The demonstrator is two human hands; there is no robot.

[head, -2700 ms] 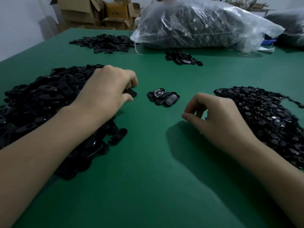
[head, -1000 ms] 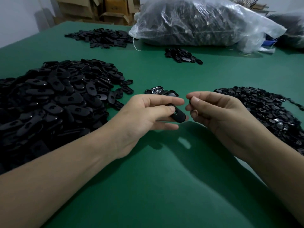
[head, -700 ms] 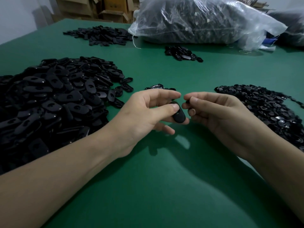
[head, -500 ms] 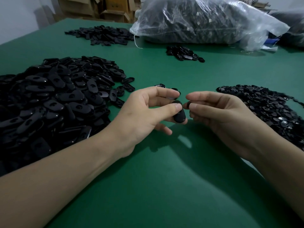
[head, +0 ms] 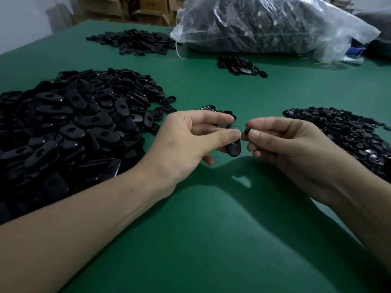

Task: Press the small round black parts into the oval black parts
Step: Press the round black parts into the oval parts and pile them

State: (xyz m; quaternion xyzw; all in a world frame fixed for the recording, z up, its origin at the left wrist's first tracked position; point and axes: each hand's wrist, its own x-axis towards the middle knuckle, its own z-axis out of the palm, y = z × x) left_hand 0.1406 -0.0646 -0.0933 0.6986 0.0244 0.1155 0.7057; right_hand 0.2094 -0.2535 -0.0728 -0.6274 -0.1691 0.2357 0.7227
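My left hand (head: 186, 142) pinches an oval part (head: 233, 150) between thumb and curled fingers, just above the green bench (head: 211, 229). My thumb hides the top of it. My right hand (head: 281, 144) pinches a small round part (head: 247, 130) at its fingertips. The round part is just beside the oval part; I cannot tell if they touch.

A big pile of ovals (head: 74, 127) lies by my left arm. A flatter pile of round parts (head: 349, 132) lies by my right hand. A few parts (head: 209, 108) sit right behind my left fingers, partly hidden by them. Farther back are a little heap (head: 241, 65), a flat heap (head: 135, 41) and a big clear bag (head: 264, 24) full of dark parts. Brown boxes (head: 148, 9) stand past the bench.
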